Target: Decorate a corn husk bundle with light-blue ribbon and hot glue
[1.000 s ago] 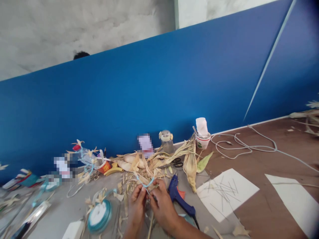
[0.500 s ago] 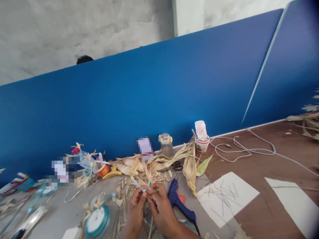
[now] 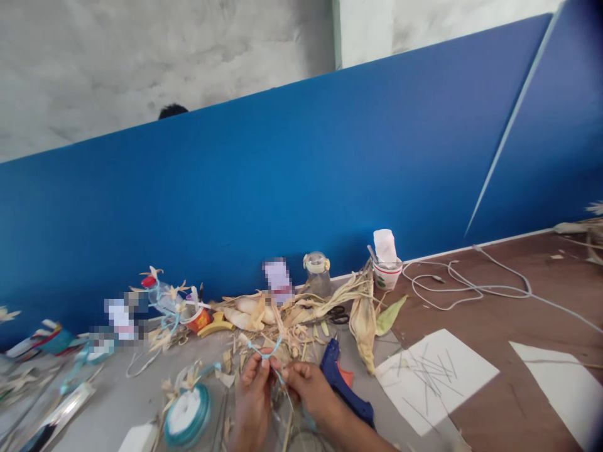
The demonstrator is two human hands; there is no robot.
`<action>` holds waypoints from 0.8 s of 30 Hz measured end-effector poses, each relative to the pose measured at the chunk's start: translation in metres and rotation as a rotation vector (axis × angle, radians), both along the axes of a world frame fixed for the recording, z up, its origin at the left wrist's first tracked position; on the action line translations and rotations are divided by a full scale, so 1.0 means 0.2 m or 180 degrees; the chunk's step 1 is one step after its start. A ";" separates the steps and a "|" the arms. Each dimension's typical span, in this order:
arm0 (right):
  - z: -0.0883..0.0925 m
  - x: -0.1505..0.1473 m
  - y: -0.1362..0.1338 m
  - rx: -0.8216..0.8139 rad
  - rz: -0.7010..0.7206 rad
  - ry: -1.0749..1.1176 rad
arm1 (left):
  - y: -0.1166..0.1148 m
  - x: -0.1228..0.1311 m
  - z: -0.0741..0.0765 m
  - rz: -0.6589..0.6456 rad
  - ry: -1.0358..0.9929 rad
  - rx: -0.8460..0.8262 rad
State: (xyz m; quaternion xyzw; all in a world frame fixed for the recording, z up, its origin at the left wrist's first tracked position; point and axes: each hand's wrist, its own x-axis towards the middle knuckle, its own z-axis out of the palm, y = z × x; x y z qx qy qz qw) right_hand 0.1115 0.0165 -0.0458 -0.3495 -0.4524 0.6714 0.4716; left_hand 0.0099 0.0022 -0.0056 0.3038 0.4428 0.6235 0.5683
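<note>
My left hand and my right hand are low in the view, side by side over a grey mat. Both pinch a thin light-blue ribbon whose short ends stick up between them in a small knot. Dry corn-husk strips lie just beyond my fingers. A blue glue gun lies right beside my right hand. A spool of teal ribbon sits left of my left hand.
A blue partition closes off the back; a person's head top shows above it. A paper cup, a glass jar, black scissors, a white cable and white sheets lie on the brown table.
My hands have drawn slightly apart, and the ribbon knot sits a little lower between them. The view has shifted a bit.
</note>
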 end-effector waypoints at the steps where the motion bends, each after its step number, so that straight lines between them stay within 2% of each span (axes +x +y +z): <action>1: -0.01 0.00 0.00 -0.0066 0.0024 0.0034 | 0.00 0.00 0.01 -0.0050 -0.0083 -0.0024; 5: 0.00 0.01 0.00 -0.0166 0.0099 0.0035 | -0.01 0.00 0.02 -0.0299 -0.0402 -0.0109; 11: 0.02 0.05 0.03 -0.0273 0.0115 0.0067 | 0.00 -0.04 0.01 -0.0437 -0.0734 -0.0116; 16: 0.04 0.06 0.02 -0.0240 0.0160 0.0113 | 0.01 -0.07 -0.02 -0.0509 -0.1026 -0.0118; 24: 0.06 0.04 -0.01 -0.0657 0.0151 0.0428 | 0.01 -0.04 -0.06 -0.0468 -0.1201 -0.0202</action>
